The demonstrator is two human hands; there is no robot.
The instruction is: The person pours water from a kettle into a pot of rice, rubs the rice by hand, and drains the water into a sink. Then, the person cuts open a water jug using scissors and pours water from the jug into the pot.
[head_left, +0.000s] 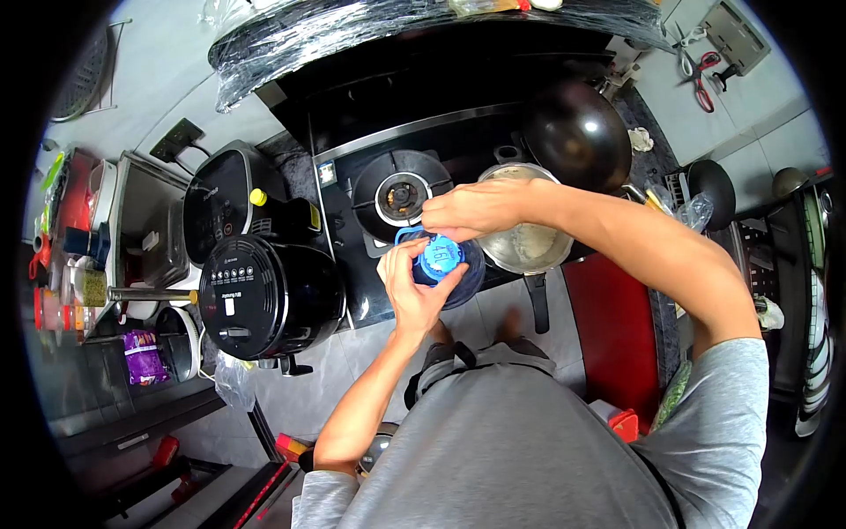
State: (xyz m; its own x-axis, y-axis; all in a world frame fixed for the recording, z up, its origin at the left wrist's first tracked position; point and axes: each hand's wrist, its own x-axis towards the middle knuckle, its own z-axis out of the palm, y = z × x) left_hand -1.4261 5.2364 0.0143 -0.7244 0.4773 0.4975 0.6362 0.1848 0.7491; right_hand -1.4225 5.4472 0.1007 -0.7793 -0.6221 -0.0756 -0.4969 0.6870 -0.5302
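Note:
A round blue cap (442, 257) with raised markings tops a large, dark-looking round bottle (467, 286), seen from above. My left hand (412, 286) is closed around the cap, with the thumb on the near side and the fingers on the far left side. My right hand (476, 210) is closed in a pinch just beyond the cap, beside a thin blue loop (405, 233). Its fingertips are partly hidden, so whether they grip the loop is unclear. Close by on the right is a metal pot (527, 251) with pale contents, its black handle pointing toward me.
A gas burner (404, 196) lies beyond my hands. At the back right leans a dark wok (577, 137). On the left stand a black rice cooker (247, 295), another black appliance (220, 203) and a yellow-capped bottle (258, 197). Scissors (702, 84) hang at the upper right.

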